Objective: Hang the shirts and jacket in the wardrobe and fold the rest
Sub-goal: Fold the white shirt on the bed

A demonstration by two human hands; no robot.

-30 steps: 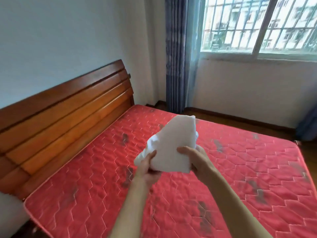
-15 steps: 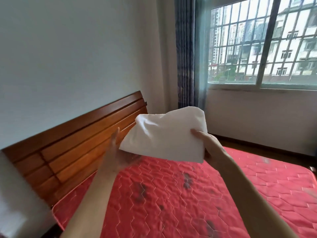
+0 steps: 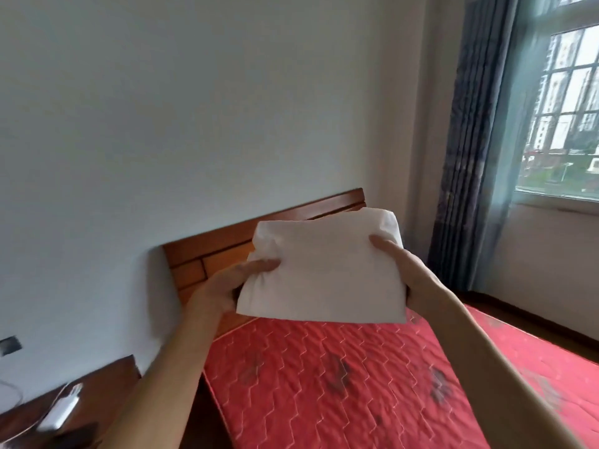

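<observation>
Two hands: both hold one folded white cloth, one at each side edge, so the stacked layers stay flat and do not slide apart.
Left hand: the left hand pinches the cloth's left edge, thumb on top, the other fingers tucked underneath and mostly hidden.
Right hand: the right hand grips the right edge the same way, thumb lying on top. Its fingers underneath cannot be seen.
Where the cloth is: up in the air in front of the person, above the head end of the bed, touching neither the bed nor its headboard.
Shape of the cloth: a neat rectangle, near edge straight, far edge rounded by the fold.
Step, as I judge it: this piece looks fully folded, and what remains is to set it down somewhere. No wardrobe shows.
Side table: a dark bedside table stands left of the bed with a small white object on it, too blurred to name.
Risk: letting go with one hand would likely let the layers drop open.
</observation>
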